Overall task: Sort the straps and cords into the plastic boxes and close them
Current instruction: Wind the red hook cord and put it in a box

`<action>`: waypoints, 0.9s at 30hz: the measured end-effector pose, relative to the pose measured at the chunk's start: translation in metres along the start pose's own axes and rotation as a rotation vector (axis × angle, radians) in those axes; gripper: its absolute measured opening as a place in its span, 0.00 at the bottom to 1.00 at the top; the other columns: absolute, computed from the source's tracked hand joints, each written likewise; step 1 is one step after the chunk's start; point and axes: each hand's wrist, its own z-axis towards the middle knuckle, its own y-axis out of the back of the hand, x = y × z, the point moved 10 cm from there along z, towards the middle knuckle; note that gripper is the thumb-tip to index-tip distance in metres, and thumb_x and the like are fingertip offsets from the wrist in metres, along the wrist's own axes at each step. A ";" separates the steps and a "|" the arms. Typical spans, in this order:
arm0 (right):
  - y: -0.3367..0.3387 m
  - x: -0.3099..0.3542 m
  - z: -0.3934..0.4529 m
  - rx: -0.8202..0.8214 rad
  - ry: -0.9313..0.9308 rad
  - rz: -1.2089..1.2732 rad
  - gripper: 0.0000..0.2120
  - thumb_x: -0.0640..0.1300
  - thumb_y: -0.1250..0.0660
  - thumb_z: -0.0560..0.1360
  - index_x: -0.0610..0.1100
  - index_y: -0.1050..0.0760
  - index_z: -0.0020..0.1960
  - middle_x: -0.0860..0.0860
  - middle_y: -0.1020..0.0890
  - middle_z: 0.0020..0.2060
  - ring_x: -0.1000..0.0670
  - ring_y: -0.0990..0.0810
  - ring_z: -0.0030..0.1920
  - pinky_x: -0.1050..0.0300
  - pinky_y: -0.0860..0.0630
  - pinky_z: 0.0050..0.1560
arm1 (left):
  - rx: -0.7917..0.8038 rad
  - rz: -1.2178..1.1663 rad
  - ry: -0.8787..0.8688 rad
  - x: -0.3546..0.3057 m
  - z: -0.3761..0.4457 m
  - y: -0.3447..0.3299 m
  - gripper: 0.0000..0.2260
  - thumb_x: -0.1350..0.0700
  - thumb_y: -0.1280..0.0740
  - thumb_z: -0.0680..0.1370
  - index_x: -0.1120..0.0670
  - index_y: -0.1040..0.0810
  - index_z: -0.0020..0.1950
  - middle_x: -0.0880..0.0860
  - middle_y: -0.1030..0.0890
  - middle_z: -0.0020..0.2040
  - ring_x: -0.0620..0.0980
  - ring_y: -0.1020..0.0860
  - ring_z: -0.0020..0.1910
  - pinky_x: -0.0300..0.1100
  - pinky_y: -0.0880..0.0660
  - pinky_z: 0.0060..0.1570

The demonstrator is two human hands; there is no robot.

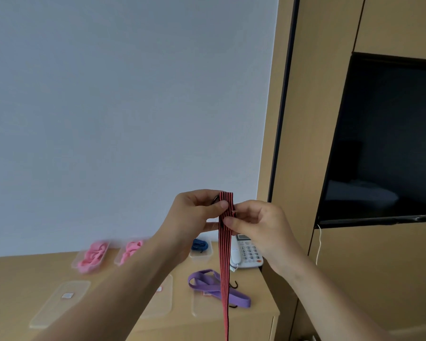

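A red-and-black striped strap [225,254] hangs in mid-air above the tabletop [22,269], folded over at its top and trailing down past the lower edge of the view. The left hand [194,212] pinches the folded top between thumb and fingers, with a dark metal piece just behind it, and the right hand [258,230] pinches the strap a little lower, thumb against the stripes. The step in hand looks like gathering this strap into a bundle before boxing it; the next move calls for folding the long hanging length up into short loops so it fits a box. Below, a purple strap [217,286] lies loose on the tabletop, partly over a clear lid [207,308], with a black hook [235,284] beside it. Further back, two open plastic boxes hold pink cords [94,255], and another box [200,254] holds a blue cord [199,245]. More lids [59,303] lie flat nearer the front, so nothing seems closed yet. A white telephone [246,253] sits at the back right
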 end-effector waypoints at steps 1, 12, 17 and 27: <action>0.001 -0.002 0.000 -0.004 -0.012 0.012 0.07 0.31 0.24 0.70 0.40 0.16 0.44 0.46 0.13 0.37 0.51 0.14 0.37 0.63 0.20 0.39 | 0.003 -0.016 0.006 0.002 -0.001 0.000 0.06 0.65 0.31 0.79 0.60 0.14 0.52 0.63 0.14 0.48 0.60 0.15 0.49 0.52 0.16 0.49; 0.005 -0.012 -0.005 -0.022 -0.042 0.045 0.07 0.30 0.23 0.69 0.39 0.15 0.44 0.43 0.13 0.37 0.46 0.13 0.38 0.60 0.18 0.39 | 0.005 -0.046 0.030 0.013 -0.009 -0.001 0.05 0.60 0.27 0.76 0.59 0.13 0.50 0.60 0.13 0.49 0.59 0.14 0.50 0.48 0.16 0.47; 0.014 -0.004 -0.004 -0.046 0.002 0.111 0.10 0.30 0.23 0.69 0.43 0.14 0.44 0.43 0.13 0.38 0.46 0.13 0.40 0.58 0.18 0.41 | 0.138 0.137 0.241 0.038 -0.015 -0.013 0.26 0.32 0.34 0.75 0.53 0.14 0.52 0.55 0.13 0.52 0.53 0.14 0.50 0.47 0.18 0.51; 0.018 0.008 -0.017 -0.131 0.238 -0.164 0.12 0.33 0.20 0.66 0.48 0.15 0.42 0.52 0.13 0.39 0.49 0.14 0.40 0.57 0.18 0.43 | 0.145 0.032 0.464 0.058 -0.019 -0.014 0.33 0.30 0.35 0.75 0.60 0.16 0.54 0.65 0.15 0.53 0.62 0.15 0.52 0.53 0.17 0.50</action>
